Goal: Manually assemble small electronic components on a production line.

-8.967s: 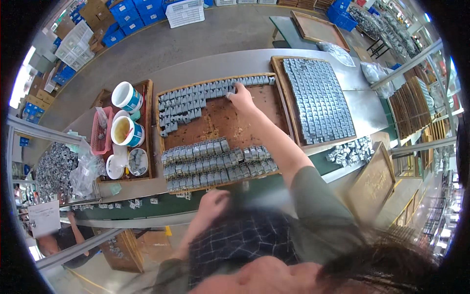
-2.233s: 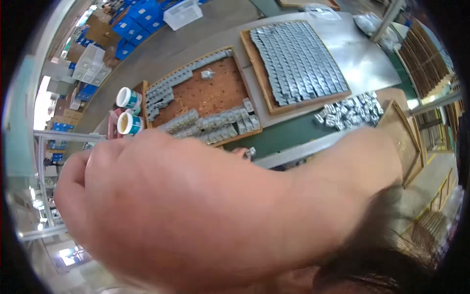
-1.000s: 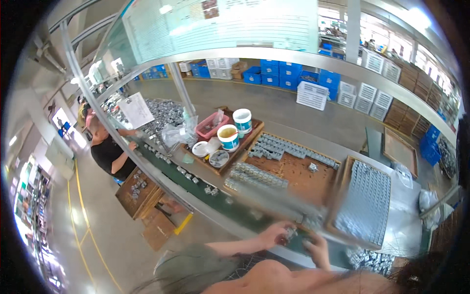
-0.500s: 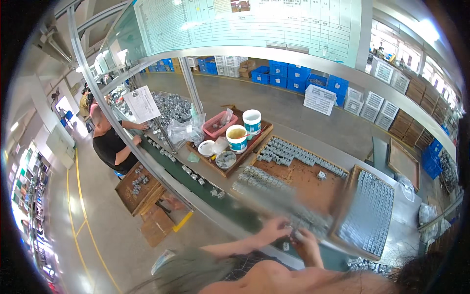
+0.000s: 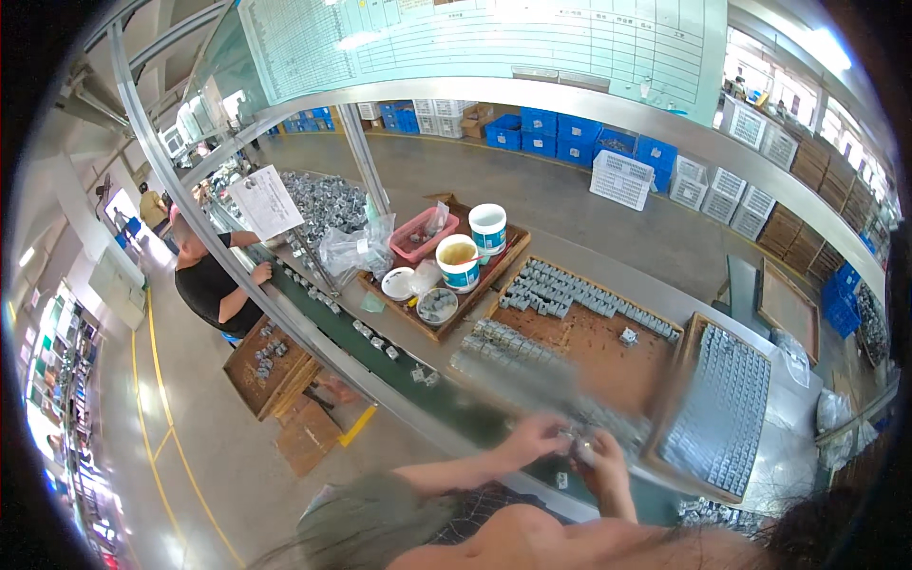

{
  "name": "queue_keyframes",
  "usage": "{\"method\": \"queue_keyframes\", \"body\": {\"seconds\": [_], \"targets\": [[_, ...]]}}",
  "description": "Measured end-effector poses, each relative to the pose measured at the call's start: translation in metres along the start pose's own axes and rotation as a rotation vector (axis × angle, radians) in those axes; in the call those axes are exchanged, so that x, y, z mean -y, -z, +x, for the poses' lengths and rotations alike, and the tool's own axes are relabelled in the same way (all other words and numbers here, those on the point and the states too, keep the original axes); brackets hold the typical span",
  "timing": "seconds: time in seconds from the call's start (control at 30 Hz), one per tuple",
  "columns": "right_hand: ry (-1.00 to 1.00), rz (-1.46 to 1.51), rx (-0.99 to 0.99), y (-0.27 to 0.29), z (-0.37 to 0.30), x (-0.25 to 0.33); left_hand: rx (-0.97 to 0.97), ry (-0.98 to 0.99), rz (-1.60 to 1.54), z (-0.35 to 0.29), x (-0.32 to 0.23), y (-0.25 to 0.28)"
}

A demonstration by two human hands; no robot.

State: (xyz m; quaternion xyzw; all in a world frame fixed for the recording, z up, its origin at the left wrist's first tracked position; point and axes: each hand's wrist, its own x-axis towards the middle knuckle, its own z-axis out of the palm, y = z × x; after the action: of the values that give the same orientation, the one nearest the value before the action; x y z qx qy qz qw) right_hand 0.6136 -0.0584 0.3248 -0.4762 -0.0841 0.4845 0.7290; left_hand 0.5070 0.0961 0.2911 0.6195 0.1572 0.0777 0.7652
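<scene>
My left hand (image 5: 534,443) and my right hand (image 5: 606,465) meet above the green conveyor belt (image 5: 475,425), near the front edge of a wooden tray. Both have their fingers closed around small shiny metal parts (image 5: 576,439); blur and fingers hide their exact shape. Just below my hands, a single small metal part (image 5: 562,480) lies on the belt. The wooden tray (image 5: 608,375) has rows of grey metal parts (image 5: 546,290) along its far side and more rows on its left. One loose part (image 5: 628,336) sits apart on its brown bottom.
To the right, a tilted wooden tray (image 5: 717,408) is filled with metal parts. Beyond the belt stand white buckets (image 5: 458,271) and a pink basket (image 5: 418,237) in another tray. A person in black (image 5: 214,285) works at far left. A metal frame post (image 5: 204,223) rises at left.
My right hand has shifted slightly right and the metal parts between my fingers show more plainly. The whole view has shifted a little. The person at far left has moved their arms slightly.
</scene>
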Motion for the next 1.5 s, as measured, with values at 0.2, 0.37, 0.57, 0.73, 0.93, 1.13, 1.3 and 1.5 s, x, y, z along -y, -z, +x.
{"method": "queue_keyframes", "body": {"seconds": [0.2, 0.37, 0.57, 0.73, 0.93, 1.13, 1.3, 1.5], "targets": [[0.049, -0.121, -0.010, 0.009, 0.002, -0.002, 0.040, -0.096, -0.148, -0.004, -0.012, -0.012], [0.214, -0.605, -0.002, 0.015, 0.013, -0.004, -0.051, -0.221, 0.405, -0.008, -0.020, -0.008], [0.027, -0.181, -0.011, 0.001, 0.015, 0.003, -0.071, -0.150, 0.126, -0.003, -0.027, -0.010], [0.027, -0.058, -0.019, -0.009, 0.011, 0.004, -0.098, -0.016, 0.098, -0.002, -0.035, -0.007], [0.119, -0.205, -0.032, -0.010, 0.010, 0.011, -0.148, -0.189, 0.182, 0.001, -0.029, -0.014], [0.131, -0.158, 0.033, 0.002, 0.014, 0.003, -0.178, -0.288, 0.447, -0.005, -0.033, -0.017], [-0.144, 0.335, 0.051, 0.041, 0.026, -0.040, 0.068, -0.315, 0.645, 0.000, -0.048, -0.014], [-0.254, 0.379, -0.010, 0.015, 0.014, -0.039, 0.139, -0.125, 0.820, 0.002, -0.049, -0.007]]}}
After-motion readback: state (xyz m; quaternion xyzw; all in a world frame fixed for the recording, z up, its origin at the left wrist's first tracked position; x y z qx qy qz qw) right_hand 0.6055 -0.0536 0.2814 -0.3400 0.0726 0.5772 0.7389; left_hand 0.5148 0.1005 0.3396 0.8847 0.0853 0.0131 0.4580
